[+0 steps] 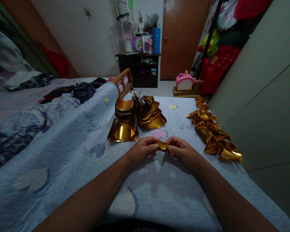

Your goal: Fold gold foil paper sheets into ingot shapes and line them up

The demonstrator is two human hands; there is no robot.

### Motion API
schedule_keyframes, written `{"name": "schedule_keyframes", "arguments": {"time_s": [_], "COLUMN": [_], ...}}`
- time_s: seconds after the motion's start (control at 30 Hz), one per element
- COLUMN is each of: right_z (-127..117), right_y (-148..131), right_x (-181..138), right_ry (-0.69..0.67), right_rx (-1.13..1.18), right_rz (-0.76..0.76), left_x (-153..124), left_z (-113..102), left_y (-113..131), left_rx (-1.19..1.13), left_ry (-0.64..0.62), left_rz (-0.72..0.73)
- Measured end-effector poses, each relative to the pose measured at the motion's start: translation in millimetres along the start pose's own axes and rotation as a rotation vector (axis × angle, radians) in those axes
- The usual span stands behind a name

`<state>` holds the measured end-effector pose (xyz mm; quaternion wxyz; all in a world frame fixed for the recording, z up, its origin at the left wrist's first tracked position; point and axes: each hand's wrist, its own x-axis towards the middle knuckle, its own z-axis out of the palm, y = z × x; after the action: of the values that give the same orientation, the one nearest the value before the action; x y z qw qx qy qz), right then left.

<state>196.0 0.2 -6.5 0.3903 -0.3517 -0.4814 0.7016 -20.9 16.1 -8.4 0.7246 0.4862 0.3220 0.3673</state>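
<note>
Between my two hands is a small folded piece of gold foil paper [163, 146], held level over the bed. My left hand [146, 146] pinches its left end between thumb and fingers. On the other end, my right hand [178, 148] has the same kind of pinch. Beyond my left hand lie fanned stacks of gold foil paper sheets [123, 129], shiny side up. To the right, a row of folded gold foil pieces [211, 132] runs along the bed's edge.
A light blue quilt [159, 196] with heart patterns covers the bed. Bunched clothes [84, 91] lie at the left. Behind the bed stand a dark cabinet [125, 64], a pink toy [185, 82] and a wooden door [181, 38]. A pale cabinet wall [263, 96] borders the right side.
</note>
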Motion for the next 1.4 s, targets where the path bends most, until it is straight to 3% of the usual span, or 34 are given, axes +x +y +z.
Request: {"name": "schedule_keyframes", "arguments": {"time_s": [0.37,0.7,1.0,1.13,1.27,1.4], "right_z": [-3,-1,0,1,3,3], "right_y": [7,3,-1,1,2,2], "right_x": [3,2,1,3,5,6], "right_ry": [0.037,0.041,0.097,0.150,0.205,0.232], "right_rx": [0.036,-0.030,-0.005,0.073,0.086,0.051], "right_rz": [0.021,-0.006,-0.005,-0.008,-0.031,-0.043], "left_x": [1,0,2,-2,-5,-7], "left_z": [3,4,-4,-2,0,1], "left_y": [3,7,2,8,10,8], "left_rx": [0.022,0.036,-0.011,0.180,0.573,0.863], "left_ry": [0.089,0.050,0.088,0.099,0.149,0.125], "left_rz": [0.022,0.014,0.013,0.133,0.381,0.517]}}
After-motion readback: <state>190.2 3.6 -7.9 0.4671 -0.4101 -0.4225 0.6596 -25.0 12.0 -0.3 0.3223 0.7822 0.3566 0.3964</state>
